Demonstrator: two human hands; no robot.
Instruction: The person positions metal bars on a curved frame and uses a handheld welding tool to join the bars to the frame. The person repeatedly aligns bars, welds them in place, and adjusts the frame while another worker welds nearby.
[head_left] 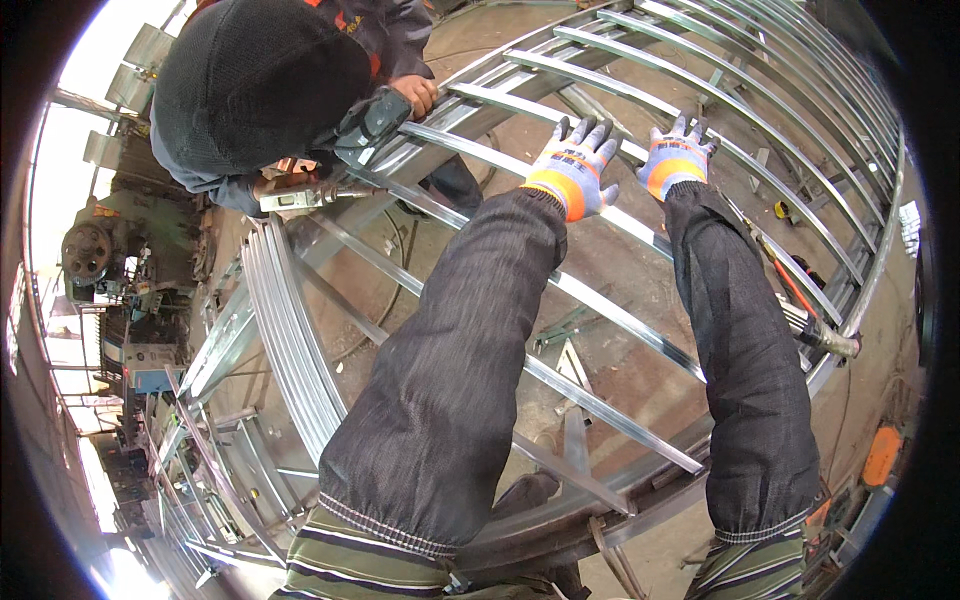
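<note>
A metal framework (880, 265) is stretching across the picture's middle and upper right, its crossbars (628, 327) running side by side above the floor (475, 345). The left hand (572, 170) is reaching over them at upper centre, with the right hand (676, 162) extending just right of it. A co-worker (265, 90) is leaning in at upper left. Below, a stack of strips (290, 335) is lying left of centre; a machine (115, 250) is standing farther left.

Daylight glares white far left of the left hand (575, 172); metal bars (625, 321) below it gleam; outer edges bend.
</note>
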